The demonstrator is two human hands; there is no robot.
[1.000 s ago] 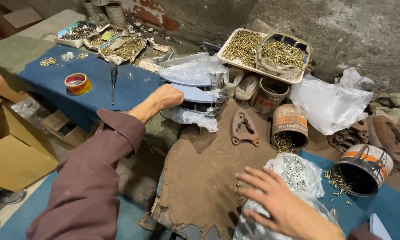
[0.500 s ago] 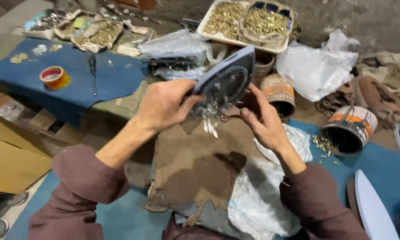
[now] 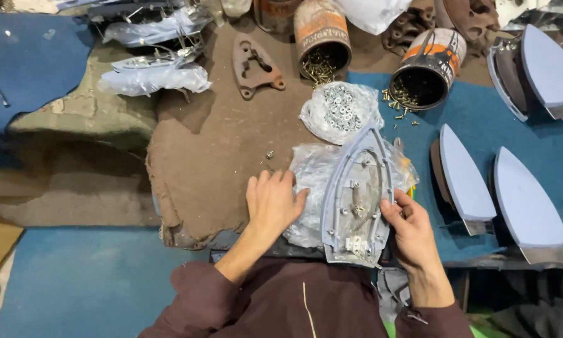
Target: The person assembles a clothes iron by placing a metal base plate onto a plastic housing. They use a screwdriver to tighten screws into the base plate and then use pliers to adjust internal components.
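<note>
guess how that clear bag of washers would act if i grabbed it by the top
The bag of washers would probably sag and shift, since thin film slumps around the loose metal. It is likely heavy for its size. Its mouth looks open, so washers might spill.

Two cylindrical tins with orange-and-white labels (image 3: 319, 28) (image 3: 428, 62) lie far centre-right, open and holding brass screws. A clear plastic bag of washers (image 3: 339, 111) lies between them, nearer.
</note>
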